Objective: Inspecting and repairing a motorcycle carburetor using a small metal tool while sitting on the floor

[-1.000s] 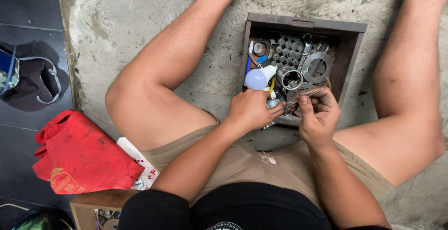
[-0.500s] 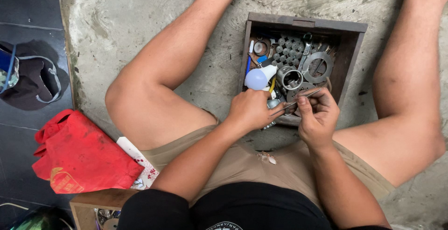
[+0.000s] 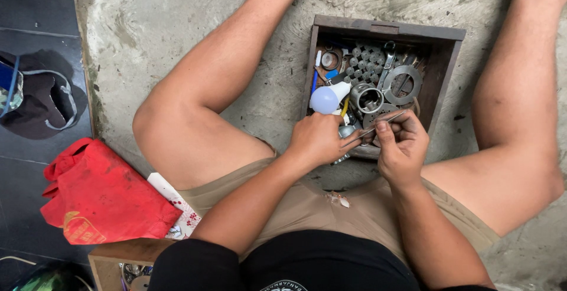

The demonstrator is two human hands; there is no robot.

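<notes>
Metal rod [image 3: 378,127] pinched between left hand [image 3: 319,139] and right hand [image 3: 403,144] above wooden box [image 3: 444,69].

Floor [image 3: 177,19]: rough matt concrete w/ trowel marks, grey, blotchy. Left edge of it meets dark smooth tiles [image 3: 35,149], slight sheen. Wooden box [image 3: 387,29]: dark, worn, matt wood, dull metal plate on far rim. Inside: mixed metal bits, mostly dull grey steel; ring clamp [image 3: 367,97] shinier; perforated plate [image 3: 366,61] matt grey. Bulb [image 3: 328,98]: smooth white plastic, soft gloss. Thin rod [image 3: 378,127] held betw. left hand [image 3: 319,139] and right hand [image 3: 403,143]: bare metal, smooth, faint shine. Red bag [image 3: 100,199]: cloth-like, matt, creased, smudged. Shorts [image 3: 354,208]: tan woven cloth, matt. Shirt: black cloth.
</notes>
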